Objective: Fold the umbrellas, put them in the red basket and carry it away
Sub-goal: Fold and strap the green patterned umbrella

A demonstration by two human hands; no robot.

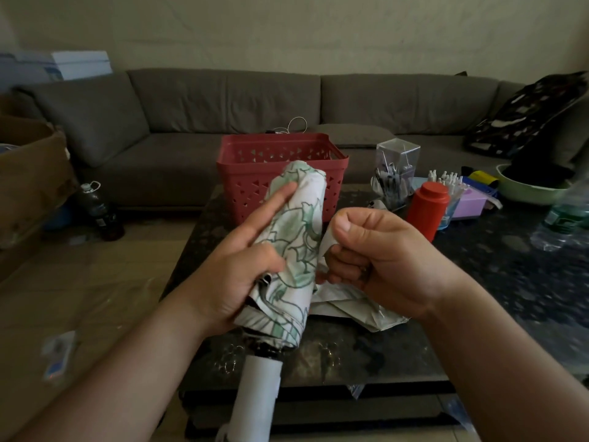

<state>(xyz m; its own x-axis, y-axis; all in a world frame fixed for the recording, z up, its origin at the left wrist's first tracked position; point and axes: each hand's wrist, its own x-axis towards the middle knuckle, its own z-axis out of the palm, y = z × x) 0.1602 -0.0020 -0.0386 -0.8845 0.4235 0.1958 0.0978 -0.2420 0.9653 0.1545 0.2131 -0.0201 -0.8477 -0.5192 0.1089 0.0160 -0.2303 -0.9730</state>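
A rolled white umbrella with a green leaf print (294,250) points away from me over the dark table, its white handle toward my body. My left hand (242,260) wraps round the rolled canopy from the left, forefinger stretched along the cloth. My right hand (373,250) pinches the umbrella's white closing strap between thumb and curled fingers at the roll's right side. The red basket (280,161) stands behind the umbrella on the table's far edge; no contents show in it. More pale cloth (357,309) lies on the table under my right hand.
On the dark marble table (478,282) to the right stand a red canister (428,208), a clear box of pens (395,173), small bottles, a green bowl (529,186) and a water bottle (564,215). A grey sofa (223,100) runs behind. A cardboard box (28,173) is at left.
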